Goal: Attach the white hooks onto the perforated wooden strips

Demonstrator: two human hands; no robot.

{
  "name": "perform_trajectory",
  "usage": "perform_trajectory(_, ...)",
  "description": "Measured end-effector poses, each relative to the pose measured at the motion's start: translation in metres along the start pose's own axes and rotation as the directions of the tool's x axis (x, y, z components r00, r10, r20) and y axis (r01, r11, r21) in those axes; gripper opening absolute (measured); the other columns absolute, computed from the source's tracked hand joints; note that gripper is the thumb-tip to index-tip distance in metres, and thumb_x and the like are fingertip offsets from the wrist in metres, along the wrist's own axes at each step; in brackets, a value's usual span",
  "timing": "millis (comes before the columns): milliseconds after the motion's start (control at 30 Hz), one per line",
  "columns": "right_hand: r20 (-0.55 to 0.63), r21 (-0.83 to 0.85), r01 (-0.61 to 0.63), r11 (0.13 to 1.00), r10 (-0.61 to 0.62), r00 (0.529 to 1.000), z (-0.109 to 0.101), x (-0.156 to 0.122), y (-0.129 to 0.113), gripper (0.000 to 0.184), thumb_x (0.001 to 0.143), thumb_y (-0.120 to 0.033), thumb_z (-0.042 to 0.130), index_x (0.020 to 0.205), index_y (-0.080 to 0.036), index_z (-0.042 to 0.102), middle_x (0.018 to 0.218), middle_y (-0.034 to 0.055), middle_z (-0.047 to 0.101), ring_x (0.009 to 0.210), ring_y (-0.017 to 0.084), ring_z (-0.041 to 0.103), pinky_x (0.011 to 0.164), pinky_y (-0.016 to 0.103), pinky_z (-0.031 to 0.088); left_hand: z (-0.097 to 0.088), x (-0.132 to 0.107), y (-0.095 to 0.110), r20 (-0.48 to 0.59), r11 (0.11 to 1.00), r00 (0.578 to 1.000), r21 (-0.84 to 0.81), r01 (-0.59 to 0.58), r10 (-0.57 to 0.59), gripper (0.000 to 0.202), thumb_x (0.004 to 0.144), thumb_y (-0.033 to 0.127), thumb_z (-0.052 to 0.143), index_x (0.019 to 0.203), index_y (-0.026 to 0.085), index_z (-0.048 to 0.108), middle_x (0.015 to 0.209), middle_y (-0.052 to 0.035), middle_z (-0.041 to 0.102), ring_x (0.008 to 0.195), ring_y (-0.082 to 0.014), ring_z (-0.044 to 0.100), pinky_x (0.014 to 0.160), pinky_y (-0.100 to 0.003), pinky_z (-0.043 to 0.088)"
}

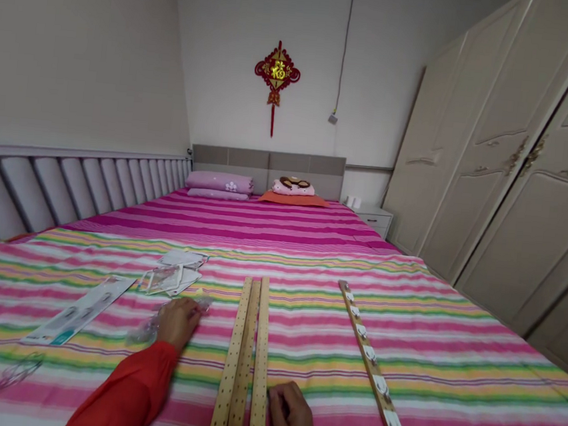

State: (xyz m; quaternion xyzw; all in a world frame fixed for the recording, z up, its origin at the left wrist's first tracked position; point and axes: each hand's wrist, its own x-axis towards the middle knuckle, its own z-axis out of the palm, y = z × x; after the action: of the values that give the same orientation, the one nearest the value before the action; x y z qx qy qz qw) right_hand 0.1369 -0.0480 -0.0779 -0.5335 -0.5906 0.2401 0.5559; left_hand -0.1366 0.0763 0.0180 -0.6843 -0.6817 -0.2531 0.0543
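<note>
Strips [245,356] of drilled wood lie on the bed [306,342], three side by side between the hands. The left hand [177,323] is at a clear bag [143,332]; the right hand [293,420] curls just beside them. Whether either grip is apart or clamped, I cannot tell.

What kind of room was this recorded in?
Most likely a bedroom: there is a wide bed with a padded headboard, folded bedding by it, and tall wardrobes along the right.
</note>
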Motion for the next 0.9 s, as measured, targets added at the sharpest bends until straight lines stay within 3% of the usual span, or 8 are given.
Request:
perform_trajectory(100,0.045,0.003,-0.015,1.000,0.014,0.999,-0.005,0.001,-0.004,0.030,0.087,-0.038,0.050,0.065,-0.020,0.060,0.066,0.0013,0.058,0.062,0.016,0.055,0.058,0.024,0.041,-0.004,-0.008,-0.004,-0.057,0.946,0.998,-0.325,0.001,-0.021,0.015,0.068,0.031,0.060,0.068,0.020,0.069,0.081,-0.0080,0.071,0.084,-0.0253,0.062,0.081,-0.038,0.045)
perform_trajectory(167,0.041,0.002,-0.026,1.000,0.026,0.999,-0.006,0.001,-0.005,0.030,0.087,-0.038,0.051,0.064,-0.020,0.060,0.065,0.0012,0.057,0.061,0.016,0.054,0.058,0.024,0.041,-0.006,-0.016,-0.003,-0.009,0.815,0.991,-0.570,0.104,-0.132,0.018,0.062,0.036,0.065,0.066,0.018,0.069,0.076,-0.0077,0.071,0.079,-0.0248,0.063,0.078,-0.038,0.048)
perform_trajectory(233,0.040,0.007,-0.036,0.999,0.036,0.999,-0.006,0.001,-0.005,0.031,0.086,-0.038,0.051,0.064,-0.019,0.060,0.065,0.0010,0.056,0.061,0.016,0.054,0.058,0.024,0.040,-0.009,-0.028,0.003,0.126,0.604,0.956,-0.751,0.266,-0.264,0.025,0.056,0.039,0.071,0.068,0.017,0.070,0.073,-0.0064,0.072,0.076,-0.0241,0.065,0.075,-0.037,0.050)
perform_trajectory(300,0.044,0.023,-0.048,0.999,0.047,0.998,-0.006,0.001,-0.005,0.031,0.086,-0.038,0.051,0.064,-0.019,0.060,0.064,0.0006,0.056,0.061,0.016,0.053,0.057,0.024,0.039,-0.012,-0.043,0.014,0.296,0.346,0.889,-0.841,0.416,-0.348,0.029,0.052,0.036,0.077,0.070,0.015,0.070,0.072,-0.0049,0.072,0.074,-0.0218,0.066,0.073,-0.034,0.052)
perform_trajectory(400,0.059,0.055,-0.077,0.996,0.074,0.996,-0.007,0.002,-0.007,0.030,0.085,-0.039,0.053,0.065,-0.018,0.061,0.064,0.0000,0.055,0.060,0.015,0.050,0.056,0.024,0.038,-0.018,-0.066,0.035,0.516,0.009,0.776,-0.831,0.556,-0.362,0.021,0.054,0.023,0.079,0.070,0.015,0.068,0.069,-0.0019,0.071,0.067,-0.0145,0.066,0.063,-0.023,0.052)
perform_trajectory(467,0.066,0.088,-0.106,0.991,0.100,0.993,-0.009,0.004,-0.009,0.029,0.083,-0.039,0.055,0.064,-0.018,0.062,0.062,-0.0005,0.054,0.059,0.015,0.048,0.056,0.024,0.037,-0.021,-0.077,0.049,0.599,-0.129,0.724,-0.793,0.595,-0.341,0.016,0.059,0.014,0.077,0.071,0.016,0.066,0.068,-0.0004,0.069,0.062,-0.0106,0.064,0.056,-0.018,0.049)
perform_trajectory(700,0.098,0.238,-0.217,0.947,0.198,0.975,-0.015,0.009,-0.018,0.027,0.077,-0.042,0.058,0.069,-0.016,0.064,0.059,-0.0011,0.054,0.056,0.015,0.046,0.054,0.024,0.038,-0.022,-0.089,0.070,0.699,-0.331,0.605,-0.714,0.617,-0.382,0.011,0.074,0.005,0.064,0.071,0.016,0.062,0.075,-0.0042,0.072,0.067,-0.0121,0.069,0.065,-0.020,0.054)
perform_trajectory(900,0.063,0.150,-0.109,0.983,0.100,0.993,-0.016,-0.007,-0.033,0.024,0.078,-0.039,0.060,0.076,-0.017,0.068,0.067,0.0021,0.063,0.061,0.016,0.055,0.056,0.024,0.044,-0.026,-0.105,0.082,0.642,-0.355,0.629,-0.767,0.535,-0.439,0.013,0.076,0.005,0.058,0.071,0.015,0.064,0.071,-0.0006,0.069,0.063,-0.0072,0.065,0.059,-0.013,0.051)
